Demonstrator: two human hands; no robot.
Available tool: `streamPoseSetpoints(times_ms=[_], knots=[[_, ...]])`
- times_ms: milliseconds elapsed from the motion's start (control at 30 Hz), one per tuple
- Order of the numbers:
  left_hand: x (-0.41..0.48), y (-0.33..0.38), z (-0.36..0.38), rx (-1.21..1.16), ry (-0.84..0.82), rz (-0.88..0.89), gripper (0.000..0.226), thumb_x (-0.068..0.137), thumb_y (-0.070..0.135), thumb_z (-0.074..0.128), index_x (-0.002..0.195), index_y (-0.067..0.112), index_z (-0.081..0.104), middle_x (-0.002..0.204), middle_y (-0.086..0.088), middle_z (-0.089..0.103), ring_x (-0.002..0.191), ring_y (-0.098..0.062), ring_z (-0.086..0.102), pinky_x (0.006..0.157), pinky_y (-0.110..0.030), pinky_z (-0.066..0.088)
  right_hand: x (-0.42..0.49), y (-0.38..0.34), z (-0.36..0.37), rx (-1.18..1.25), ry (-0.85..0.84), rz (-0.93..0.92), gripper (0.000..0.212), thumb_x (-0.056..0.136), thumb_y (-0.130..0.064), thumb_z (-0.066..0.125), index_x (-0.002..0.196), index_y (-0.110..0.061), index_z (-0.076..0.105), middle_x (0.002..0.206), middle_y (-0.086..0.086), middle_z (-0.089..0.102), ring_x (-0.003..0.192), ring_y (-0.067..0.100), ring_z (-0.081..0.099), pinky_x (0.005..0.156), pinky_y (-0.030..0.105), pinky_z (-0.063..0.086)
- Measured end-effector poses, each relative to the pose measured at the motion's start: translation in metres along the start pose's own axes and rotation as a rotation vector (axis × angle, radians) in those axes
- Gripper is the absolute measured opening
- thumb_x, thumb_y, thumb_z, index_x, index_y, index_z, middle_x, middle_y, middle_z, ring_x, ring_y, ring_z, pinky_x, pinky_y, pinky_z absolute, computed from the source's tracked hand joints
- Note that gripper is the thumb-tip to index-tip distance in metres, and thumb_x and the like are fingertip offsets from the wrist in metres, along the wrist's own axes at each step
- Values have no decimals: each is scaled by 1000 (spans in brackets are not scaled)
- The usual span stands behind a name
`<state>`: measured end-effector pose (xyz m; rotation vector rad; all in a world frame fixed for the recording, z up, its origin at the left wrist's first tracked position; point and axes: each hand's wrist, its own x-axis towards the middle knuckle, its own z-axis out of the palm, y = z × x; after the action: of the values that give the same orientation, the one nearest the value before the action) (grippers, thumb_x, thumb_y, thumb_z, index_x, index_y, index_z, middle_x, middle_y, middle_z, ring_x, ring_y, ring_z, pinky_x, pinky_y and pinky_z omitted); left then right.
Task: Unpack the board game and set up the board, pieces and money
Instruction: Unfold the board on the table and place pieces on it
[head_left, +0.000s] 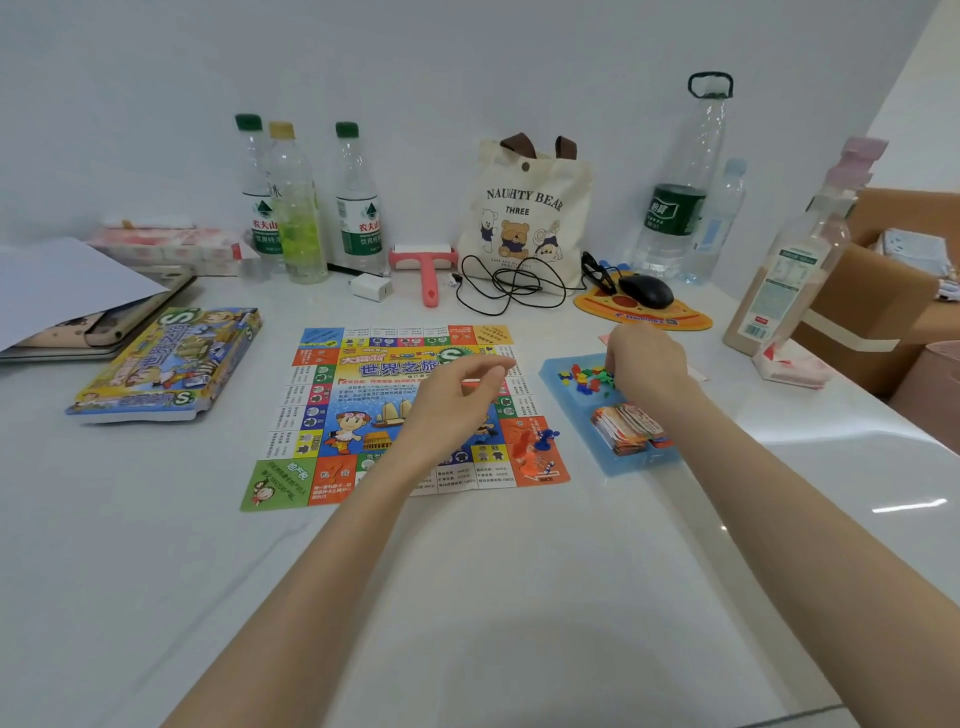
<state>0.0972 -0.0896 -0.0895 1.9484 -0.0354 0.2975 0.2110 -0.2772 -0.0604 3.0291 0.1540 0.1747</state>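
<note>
Head view, contents listed.

Blue plastic tray (550, 375), on the worktop (467, 597) just right of the board: far section holds a heap of small red, green, yellow and blue pieces (584, 376); near section holds a stack of paper money (626, 427).

Game board (363, 415): unfolded flat at the middle of the worktop. Two pawns, one blue (544, 439) and one orange (524, 460), stand on its near right corner square.

Game box (166, 364): lies closed and flat, left of the board.

Right hand (647, 366): reaches into the tray's far section, fingers curled down among the small pieces; whether it grips one, cannot tell.

Left hand (457, 395): hovers over the board's right half, thumb and forefinger pinched together; anything between them is too small to make out.

Back row against the white wall (467, 62), left to right: tissue packs (166, 247), three plastic bottles (301, 202), white charger (371, 286), pink lint roller (426, 270), black cable (511, 286), cream tote bag (524, 213) printed with bears, black mouse (647, 291) on a pizza-slice pad (644, 314), tall clear bottle (680, 182).

Far left: laptop (98, 322) under white paper. Far right: beige drink bottle (789, 275), cardboard box (883, 291).

Worktop: white, glossy.
</note>
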Motion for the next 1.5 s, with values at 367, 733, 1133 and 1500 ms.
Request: streamPoseSetpoints(times_ms=[367, 733, 1133, 1500], knots=[[1, -2, -1, -5, 19, -20, 23, 100, 24, 46, 115, 31, 63, 117, 9, 64, 96, -8, 63, 72, -18, 51, 9, 1, 11, 12, -23, 9, 28, 87, -6, 66, 114, -7, 61, 114, 14, 58, 102, 28, 59, 77, 32, 46], [1, -4, -3, -1, 26, -33, 23, 100, 27, 46, 115, 31, 64, 115, 11, 64, 94, -7, 64, 84, -28, 53, 15, 6, 19, 196, -28, -5, 19, 86, -13, 68, 105, -10, 69, 104, 10, 65, 93, 25, 62, 81, 33, 54], [-1, 0, -9, -110, -9, -76, 24, 98, 24, 52, 119, 26, 64, 103, 12, 71, 92, -10, 67, 80, -23, 54, -66, -9, -14, 1291, -102, -164, 3, 85, -26, 72, 88, -26, 72, 70, -10, 68, 54, 6, 47, 46, 16, 41], [-5, 12, -9, -218, -70, -57, 7, 90, 31, 63, 91, 34, 70, 82, 18, 72, 72, 8, 65, 70, -13, 54, -86, -18, -8, 1521, -290, -190, 6, 89, -18, 65, 94, -16, 69, 67, -8, 66, 53, 2, 46, 42, 15, 31]])
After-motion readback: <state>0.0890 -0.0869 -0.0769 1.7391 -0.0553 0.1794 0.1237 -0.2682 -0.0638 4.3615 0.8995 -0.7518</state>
